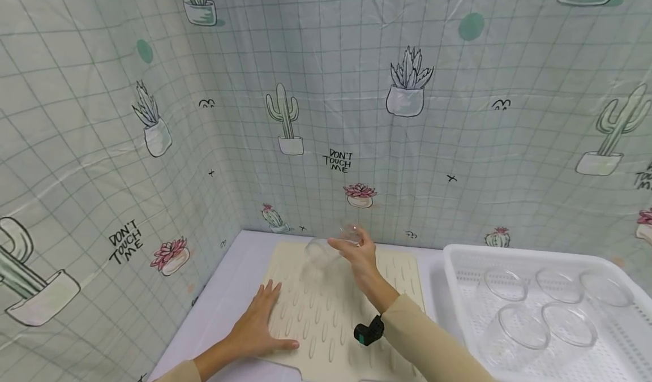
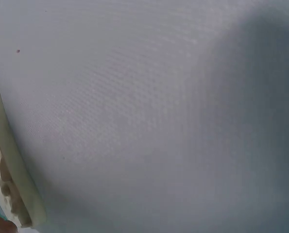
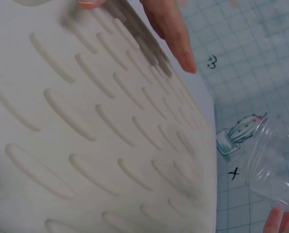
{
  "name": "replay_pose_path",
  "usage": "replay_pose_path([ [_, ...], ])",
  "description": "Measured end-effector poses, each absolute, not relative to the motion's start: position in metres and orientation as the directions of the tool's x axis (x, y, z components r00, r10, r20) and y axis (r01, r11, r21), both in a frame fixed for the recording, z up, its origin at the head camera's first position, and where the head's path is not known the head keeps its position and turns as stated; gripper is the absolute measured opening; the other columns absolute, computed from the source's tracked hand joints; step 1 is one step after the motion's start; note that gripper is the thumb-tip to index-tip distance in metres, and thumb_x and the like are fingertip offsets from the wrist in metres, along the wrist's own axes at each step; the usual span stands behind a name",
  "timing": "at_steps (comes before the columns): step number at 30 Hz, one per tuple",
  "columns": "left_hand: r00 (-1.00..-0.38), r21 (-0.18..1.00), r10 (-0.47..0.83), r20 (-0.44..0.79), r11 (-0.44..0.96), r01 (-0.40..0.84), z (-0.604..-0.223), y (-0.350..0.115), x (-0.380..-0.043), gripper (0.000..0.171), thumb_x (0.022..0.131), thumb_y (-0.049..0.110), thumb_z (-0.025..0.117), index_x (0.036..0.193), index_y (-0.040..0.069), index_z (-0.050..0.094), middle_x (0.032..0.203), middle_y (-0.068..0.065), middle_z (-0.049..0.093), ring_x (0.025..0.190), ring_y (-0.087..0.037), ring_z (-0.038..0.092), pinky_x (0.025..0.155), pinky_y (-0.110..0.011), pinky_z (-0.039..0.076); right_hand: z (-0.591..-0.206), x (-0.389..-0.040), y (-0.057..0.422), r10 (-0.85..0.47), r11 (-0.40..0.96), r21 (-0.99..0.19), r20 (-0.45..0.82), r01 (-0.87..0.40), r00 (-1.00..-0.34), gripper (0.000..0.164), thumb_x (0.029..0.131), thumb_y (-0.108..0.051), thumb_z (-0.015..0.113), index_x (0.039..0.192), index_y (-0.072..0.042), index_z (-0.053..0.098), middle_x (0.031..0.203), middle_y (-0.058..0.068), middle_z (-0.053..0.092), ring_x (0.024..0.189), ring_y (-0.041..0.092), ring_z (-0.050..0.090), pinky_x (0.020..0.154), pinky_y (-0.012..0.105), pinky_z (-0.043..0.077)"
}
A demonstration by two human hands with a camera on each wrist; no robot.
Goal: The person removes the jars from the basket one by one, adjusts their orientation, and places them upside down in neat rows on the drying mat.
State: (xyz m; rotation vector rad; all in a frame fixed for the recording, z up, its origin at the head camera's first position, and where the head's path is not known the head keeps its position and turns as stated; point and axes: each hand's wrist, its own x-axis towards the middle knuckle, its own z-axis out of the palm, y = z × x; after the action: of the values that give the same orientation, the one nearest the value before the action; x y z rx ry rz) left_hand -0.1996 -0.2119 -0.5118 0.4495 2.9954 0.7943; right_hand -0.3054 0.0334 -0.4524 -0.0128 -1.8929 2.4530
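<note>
A clear plastic cup is in my right hand, above the far part of a cream slotted board. In the right wrist view the cup stands out against the wall, with fingertips at its lower end. Just left of that hand, a faint clear round rim shows; whether it belongs to a separate cup I cannot tell. My left hand rests with spread fingers at the board's left edge, holding nothing. The left wrist view has mostly tabletop, with the board's edge at left.
To the right stands a white perforated basket with several clear cups in it. A cactus-print sheet hangs behind and along the left. The board lies on a pale table. A black wrist camera is on my right wrist.
</note>
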Motion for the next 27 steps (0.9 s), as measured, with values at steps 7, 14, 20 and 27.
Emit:
replay_pose_path([
  [7, -0.948, 0.528, 0.318, 0.006, 0.804, 0.273, -0.51, -0.217, -0.2, 0.129, 0.052, 0.072, 0.071, 0.147, 0.006, 0.013, 0.151, -0.021, 0.007, 0.136, -0.04, 0.005, 0.1, -0.061, 0.022, -0.455, -0.318, 0.012, 0.057, -0.09, -0.994, 0.055, -0.06, -0.997, 0.077, 0.067, -0.024, 0.083, 0.132, -0.009, 0.045, 0.117, 0.01, 0.055, 0.102, 0.023, 0.053, 0.086, 0.039, 0.046],
  [14, -0.928, 0.503, 0.372, -0.031, 0.808, 0.307, -0.511, -0.22, -0.196, 0.131, 0.051, 0.07, 0.074, 0.145, -0.001, 0.016, 0.149, -0.027, 0.007, 0.134, -0.046, 0.007, 0.096, -0.064, 0.026, -0.467, -0.32, -0.007, 0.02, 0.032, -0.995, 0.093, -0.092, -0.996, 0.078, 0.064, -0.027, 0.085, 0.129, -0.01, 0.046, 0.117, 0.011, 0.054, 0.105, 0.025, 0.048, 0.09, 0.042, 0.042],
  [20, -0.916, 0.486, 0.4, -0.036, 0.808, 0.333, -0.514, -0.223, -0.193, 0.13, 0.053, 0.069, 0.074, 0.144, -0.004, 0.018, 0.148, -0.027, 0.008, 0.135, -0.044, 0.007, 0.099, -0.062, 0.024, -0.479, -0.325, -0.015, 0.005, 0.086, -0.991, 0.102, -0.101, -0.995, 0.079, 0.062, -0.028, 0.086, 0.127, -0.01, 0.047, 0.115, 0.01, 0.053, 0.109, 0.027, 0.047, 0.091, 0.043, 0.042],
  [27, -0.912, 0.442, 0.407, -0.042, 0.826, 0.348, -0.512, -0.225, -0.197, 0.131, 0.054, 0.071, 0.071, 0.143, -0.007, 0.014, 0.149, -0.025, 0.009, 0.136, -0.041, 0.005, 0.104, -0.056, 0.021, -0.479, -0.333, -0.019, -0.019, 0.139, -0.984, 0.108, -0.11, -0.994, 0.078, 0.063, -0.028, 0.085, 0.129, -0.012, 0.046, 0.119, 0.01, 0.051, 0.112, 0.028, 0.047, 0.09, 0.045, 0.043],
])
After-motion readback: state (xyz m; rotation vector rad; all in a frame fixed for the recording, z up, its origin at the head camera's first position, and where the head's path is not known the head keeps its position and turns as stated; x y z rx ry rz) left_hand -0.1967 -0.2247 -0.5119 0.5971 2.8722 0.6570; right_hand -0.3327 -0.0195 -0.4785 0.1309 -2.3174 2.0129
